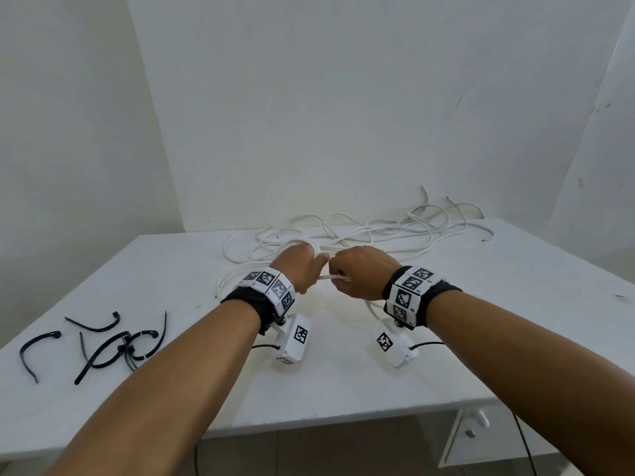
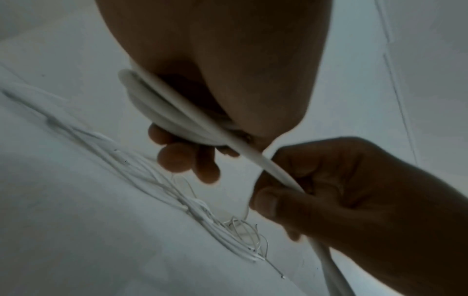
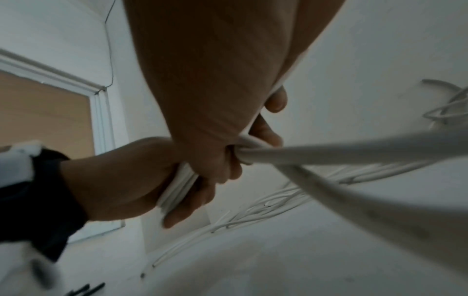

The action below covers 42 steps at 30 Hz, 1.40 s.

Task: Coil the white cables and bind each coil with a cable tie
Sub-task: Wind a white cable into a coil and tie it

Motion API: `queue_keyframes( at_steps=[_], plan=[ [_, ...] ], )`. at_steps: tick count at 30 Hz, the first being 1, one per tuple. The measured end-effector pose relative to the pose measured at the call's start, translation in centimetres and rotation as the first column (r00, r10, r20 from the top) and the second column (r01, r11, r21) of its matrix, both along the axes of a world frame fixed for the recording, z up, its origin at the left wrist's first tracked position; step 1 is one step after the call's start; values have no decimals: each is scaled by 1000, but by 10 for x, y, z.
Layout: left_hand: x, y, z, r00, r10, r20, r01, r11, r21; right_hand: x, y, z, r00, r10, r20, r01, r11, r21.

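From the head view, we see both hands meeting above the white surface (image 1: pixel 343 383). The left hand (image 1: pixel 302 269) is closed around a bundle of loops of white cable (image 1: pixel 335 277), and the right hand (image 1: pixel 360 274) is closed on the free run of the same cable, just beside the left one. Behind the hands lies the pile of loose cables (image 1: pixel 378 231), not yet coiled, near the far edge of the surface. The black cable ties (image 1: pixel 113 345) lie well apart, at the left, and none is in use. We judge that the first coil is in progress and the binding has not begun.

In the left wrist view, the coil (image 2: pixel 162 112) sits in the left palm, with the fingers (image 2: pixel 177 158) curled under it. The right hand (image 2: pixel 341 190) pinches the strand between thumb and fingers and leads it toward the coil.

In the right wrist view, the left hand (image 3: pixel 142 176) grips several turns side by side, and the strand (image 3: pixel 329 152) leaves the right hand toward the pile on the surface.

To do this step well, we should lay each new turn flat beside the others, with the same loop size. The right hand should let the cable slide and turn a little, so that no twist collects. The left grip must open only enough to receive the turn, otherwise the loops may spring out. We also think the pile could tangle, so pull slowly.
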<state>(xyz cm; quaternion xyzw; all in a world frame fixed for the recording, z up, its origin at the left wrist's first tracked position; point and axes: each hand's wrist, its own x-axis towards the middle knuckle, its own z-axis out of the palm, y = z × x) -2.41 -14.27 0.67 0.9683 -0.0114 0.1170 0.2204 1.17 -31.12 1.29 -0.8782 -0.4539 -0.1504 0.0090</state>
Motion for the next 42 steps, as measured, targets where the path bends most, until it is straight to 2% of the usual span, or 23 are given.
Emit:
queue_keyframes(
  at_steps=[3,6,9,13,19,20,23,26,29,31,34,37,39,42],
  plan=[
    [-3,1,-9,979,-118,-165,98,987,-124,7,-8,2,993,-55,-102,50,998,-48],
    [-8,0,-6,950,-231,-210,194,964,-183,9,-17,5,954,-23,-298,34,999,30],
    [-9,3,3,955,-244,-169,218,963,-161,11,-24,11,892,-5,-452,39,997,65],
    [-3,7,0,971,-223,-84,197,950,-242,21,-31,21,799,22,-601,63,991,119],
    [-5,9,-5,988,-152,-3,149,973,-174,33,-38,20,626,44,-779,196,957,211],
    [-5,10,-6,989,-145,1,143,974,-173,35,-39,18,636,43,-770,224,945,238],
    [-6,8,-8,991,-132,9,132,974,-183,39,-39,15,763,-38,-645,314,895,318],
    [-4,5,-9,990,-140,-15,131,953,-273,33,-32,10,833,-29,-552,320,839,439],
    [-5,1,-11,984,-168,-56,127,889,-441,23,-25,9,818,115,-563,313,732,605],
    [-7,-3,-12,981,-186,-55,128,833,-538,19,-21,10,799,195,-569,295,698,653],
    [-9,-15,-7,971,-231,-64,137,754,-642,17,-14,12,817,241,-523,201,731,652],
    [-11,-23,-1,974,-218,-58,121,723,-681,18,-15,17,805,293,-516,171,718,674],
    [-10,-25,0,977,-208,-52,121,737,-665,19,-18,21,796,302,-524,165,726,668],
    [-7,-27,-1,987,-153,-50,93,794,-601,23,-20,24,844,164,-511,182,808,560]
  ],
)
